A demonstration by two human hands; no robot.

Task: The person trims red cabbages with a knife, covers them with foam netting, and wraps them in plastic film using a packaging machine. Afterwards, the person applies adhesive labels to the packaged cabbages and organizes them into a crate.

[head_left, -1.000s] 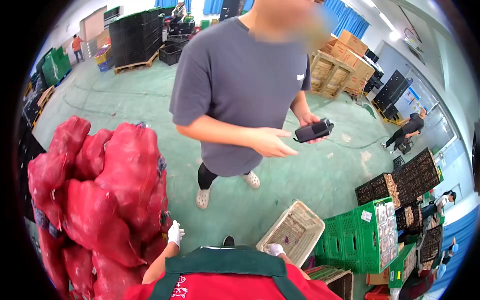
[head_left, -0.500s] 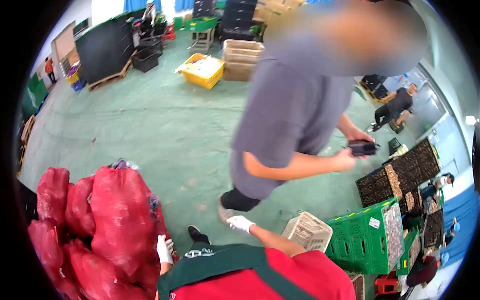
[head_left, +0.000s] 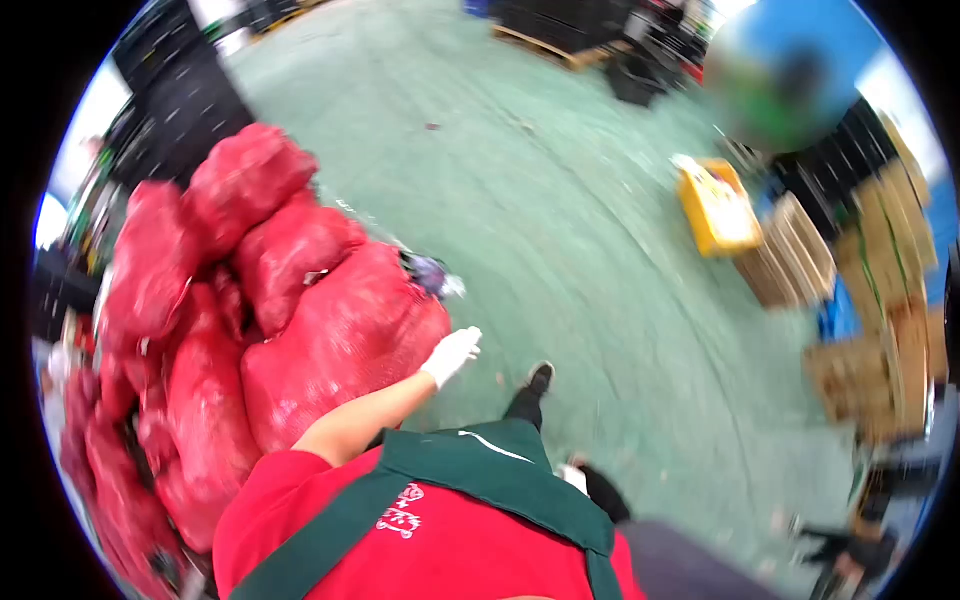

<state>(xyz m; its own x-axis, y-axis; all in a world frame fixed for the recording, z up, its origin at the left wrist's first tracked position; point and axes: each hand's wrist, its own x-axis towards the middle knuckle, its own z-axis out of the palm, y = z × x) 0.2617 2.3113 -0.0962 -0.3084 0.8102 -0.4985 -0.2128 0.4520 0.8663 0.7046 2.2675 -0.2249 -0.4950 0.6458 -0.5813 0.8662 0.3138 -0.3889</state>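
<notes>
A: While the blur allows it, quick: where's the left hand?

B: Left hand (head_left: pixel 453 357) sits at the right side of the nearest sack (head_left: pixel 345 345), gloved in white. Touching or just apart, can't tell.

A: Grip?

B: Fingers stretched out, not curled round anything. Nothing visible in it.

A: Right hand?

B: Right hand (head_left: pixel 572 479) is mostly hidden past the green apron (head_left: pixel 440 455); only a white patch shows, probably glove. Can't tell its grip.

A: Sacks?

B: Red mesh sacks (head_left: pixel 205 390), piled on the left, slumped against each other. A purple lump (head_left: pixel 430 276) shows at the nearest sack's far right end.

A: Surroundings?

B: Green floor (head_left: pixel 600 270), yellow crate (head_left: pixel 715 210) far right, pale crates (head_left: pixel 790 260) just beside it. Dark shoe (head_left: pixel 542 376) on the floor ahead of the apron. Grey clothing (head_left: pixel 690 565) near right, likely another person.

A: Doing this bit well?

B: My judgement: step beside the pile with feet clear of its edge, and leave room on the near right for that person. Keep loose fingertips from snagging in mesh. Any hold on a sack wants the whole hand on a broad fold; they look heavy and saggy, so upper ones could roll.
</notes>
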